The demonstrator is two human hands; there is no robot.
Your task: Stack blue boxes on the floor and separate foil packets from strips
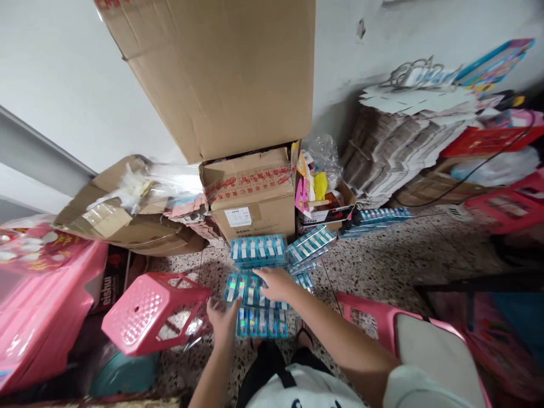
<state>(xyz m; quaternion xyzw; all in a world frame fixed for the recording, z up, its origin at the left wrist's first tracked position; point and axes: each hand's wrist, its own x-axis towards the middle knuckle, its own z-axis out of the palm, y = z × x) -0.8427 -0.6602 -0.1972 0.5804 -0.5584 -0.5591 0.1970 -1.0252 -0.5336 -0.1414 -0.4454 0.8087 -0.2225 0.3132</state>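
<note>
Both hands are resting flat, fingers loose, on blue blister-card packs on the floor: left hand touching their left edge, right hand lying on top.

One camera, worn on the head, looking forward and down

The camera sits high up on the person's head and looks down at the floor in front of them. It is close to the person's own arms, which come in from the bottom edge. The left hand and the right hand show near the middle, low down. Farther off, straight ahead, stands a stack of cardboard boxes against a pale wall. The top box looks very big because the view bends at the edges. There is only this one view, so no other view shares anything with it.
</note>
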